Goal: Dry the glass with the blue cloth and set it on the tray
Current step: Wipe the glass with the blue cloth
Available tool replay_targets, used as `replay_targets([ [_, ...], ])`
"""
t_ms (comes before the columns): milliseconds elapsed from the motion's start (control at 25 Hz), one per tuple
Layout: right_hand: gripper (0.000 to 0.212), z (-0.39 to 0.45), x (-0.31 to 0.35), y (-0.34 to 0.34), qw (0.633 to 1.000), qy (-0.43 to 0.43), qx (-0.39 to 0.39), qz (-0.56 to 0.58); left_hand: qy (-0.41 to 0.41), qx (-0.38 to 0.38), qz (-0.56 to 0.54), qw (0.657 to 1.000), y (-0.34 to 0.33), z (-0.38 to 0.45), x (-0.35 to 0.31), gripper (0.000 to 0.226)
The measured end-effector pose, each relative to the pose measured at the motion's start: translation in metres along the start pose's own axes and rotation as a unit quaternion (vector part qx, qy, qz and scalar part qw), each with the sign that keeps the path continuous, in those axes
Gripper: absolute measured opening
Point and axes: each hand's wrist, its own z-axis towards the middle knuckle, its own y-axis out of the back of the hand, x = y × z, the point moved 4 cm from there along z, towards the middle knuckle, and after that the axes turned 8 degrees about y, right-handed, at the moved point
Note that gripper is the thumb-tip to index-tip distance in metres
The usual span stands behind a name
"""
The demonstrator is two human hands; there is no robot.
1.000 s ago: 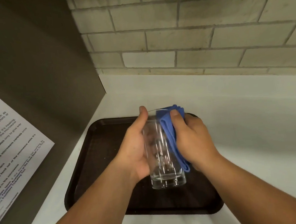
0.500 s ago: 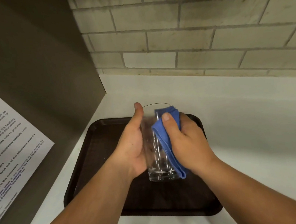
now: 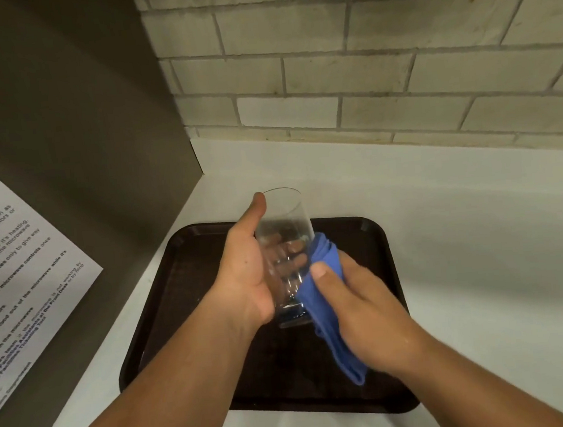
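Now glass (image 3: pixel 287 233) in left grip (image 3: pixel 248 271), cloth (image 3: pixel 331 312) right

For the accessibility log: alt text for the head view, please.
A left hand holds a clear glass tilted above a dark tray while the right hand presses a blue cloth to its side. The tray sits on a white counter by a brick wall.

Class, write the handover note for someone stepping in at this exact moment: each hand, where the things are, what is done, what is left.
Left hand: wrapped around the glass, held tilted over the tray.
Right hand: pressing the folded blue cloth against the glass's lower right side.
Done: wiping under way; how dry it is cannot be told.
Left: finish drying, then stand the glass on the tray.
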Motion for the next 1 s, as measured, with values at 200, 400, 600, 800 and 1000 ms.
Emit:
replay_targets([
  [200,0.033,0.032,0.014,0.011,0.988,0.025,-0.151,-0.026,-0.004,0.065,0.059,0.996,-0.008,-0.003,0.012,0.077],
  [400,0.042,0.042,0.009,0.012,0.983,0.012,-0.182,0.009,-0.018,0.106,0.068,0.992,-0.011,-0.009,0.006,0.071],
  [600,0.065,0.047,0.005,0.019,0.973,-0.082,-0.198,0.090,-0.039,0.100,0.051,0.993,-0.014,-0.010,0.006,0.070],
  [800,0.038,0.004,0.003,-0.006,0.998,-0.028,-0.029,0.041,-0.023,0.019,0.005,1.000,0.002,0.006,0.003,0.065],
  [1000,0.039,0.033,0.020,0.010,0.987,0.042,-0.151,-0.039,-0.028,0.068,0.045,0.996,-0.006,-0.002,0.012,0.073],
])
